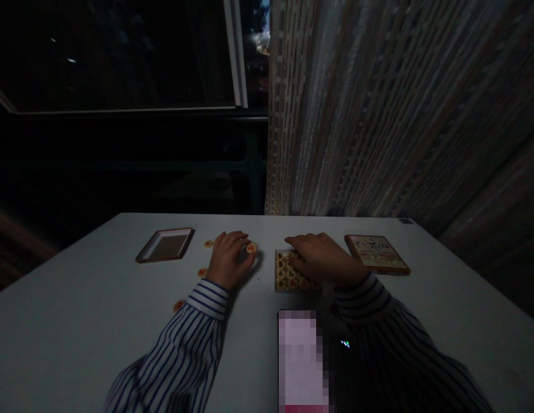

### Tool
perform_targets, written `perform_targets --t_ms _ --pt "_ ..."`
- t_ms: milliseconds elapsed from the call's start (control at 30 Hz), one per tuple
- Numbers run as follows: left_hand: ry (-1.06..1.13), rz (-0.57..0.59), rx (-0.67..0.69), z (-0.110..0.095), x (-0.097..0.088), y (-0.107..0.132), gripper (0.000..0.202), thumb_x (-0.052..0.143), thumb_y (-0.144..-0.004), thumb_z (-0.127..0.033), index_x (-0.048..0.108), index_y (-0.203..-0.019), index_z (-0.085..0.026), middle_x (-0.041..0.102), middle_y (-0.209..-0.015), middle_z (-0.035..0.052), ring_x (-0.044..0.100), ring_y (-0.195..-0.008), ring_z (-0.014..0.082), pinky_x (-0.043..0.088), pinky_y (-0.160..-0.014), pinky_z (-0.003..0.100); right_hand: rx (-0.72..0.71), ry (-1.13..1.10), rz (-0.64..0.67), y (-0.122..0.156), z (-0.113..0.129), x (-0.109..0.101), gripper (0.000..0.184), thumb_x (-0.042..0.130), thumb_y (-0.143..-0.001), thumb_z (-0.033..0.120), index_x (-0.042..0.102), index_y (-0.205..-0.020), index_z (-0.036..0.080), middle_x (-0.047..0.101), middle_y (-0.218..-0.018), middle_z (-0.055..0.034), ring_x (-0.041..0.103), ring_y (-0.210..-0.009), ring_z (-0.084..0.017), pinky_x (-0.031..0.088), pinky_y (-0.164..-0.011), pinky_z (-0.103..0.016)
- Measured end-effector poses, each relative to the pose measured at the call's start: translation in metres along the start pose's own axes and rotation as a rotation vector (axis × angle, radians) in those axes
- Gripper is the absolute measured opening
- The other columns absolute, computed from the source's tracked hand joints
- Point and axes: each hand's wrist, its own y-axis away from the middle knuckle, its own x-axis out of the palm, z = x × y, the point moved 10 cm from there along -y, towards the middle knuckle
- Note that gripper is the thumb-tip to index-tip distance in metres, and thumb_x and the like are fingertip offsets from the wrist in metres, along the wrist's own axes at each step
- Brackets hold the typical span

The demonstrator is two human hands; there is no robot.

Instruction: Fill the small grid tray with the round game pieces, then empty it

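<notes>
Between the thumb and fingers of my left hand is a round Chinese chess piece with a red character, lifted at the fingertips. My right hand reaches over a clear tray of chess pieces, set in rows with black and red characters. Its thumb rests over the pieces and the index finger stretches past the tray's far edge; the hand covers the tray's right part. Loose red-marked pieces lie beside my left arm: one near the knuckles, one by the wrist and one by the cuff.
An open shallow box lies at the left of the white table. A box lid with a printed picture lies at the right. A phone with a blurred screen is in front. Behind stand a curtain and a dark window.
</notes>
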Motion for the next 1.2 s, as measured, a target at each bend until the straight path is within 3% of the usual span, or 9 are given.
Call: perform_targets --t_ms 333,700,1200 --pt "0.033 0.028 0.01 -0.021 0.0 -0.002 0.02 0.057 -0.074 -0.027 0.059 -0.092 -0.019 0.062 -0.102 0.0071 0.053 -0.102 0.0222 0.032 -0.098 0.047 -0.012 -0.019 -0.046 0.005 -0.001 -0.009 0.042 0.036 -0.087 0.038 0.044 -0.124 0.018 0.059 -0.114 -0.0112 0.053 -0.103 -0.025 0.037 -0.082 -0.039" --pt "0.09 0.052 -0.011 -0.039 0.017 -0.005 0.019 0.055 -0.077 -0.03 0.06 -0.093 -0.02 0.062 -0.102 0.0065 0.053 -0.101 0.0219 0.032 -0.098 0.046 -0.002 -0.003 -0.035 0.003 -0.002 -0.01 0.04 0.038 -0.086 0.035 0.047 -0.121 0.018 0.061 -0.111 -0.0109 0.055 -0.101 -0.024 0.037 -0.082 -0.036" --pt "0.108 0.059 0.009 -0.042 0.03 0.018 0.022 0.055 -0.076 -0.028 0.059 -0.096 -0.019 0.064 -0.098 0.0067 0.055 -0.099 0.0221 0.035 -0.095 0.045 0.027 0.011 -0.015 -0.008 0.001 -0.001 0.035 0.034 -0.087 0.033 0.055 -0.111 0.019 0.064 -0.105 -0.0096 0.057 -0.096 -0.022 0.037 -0.08 -0.033"
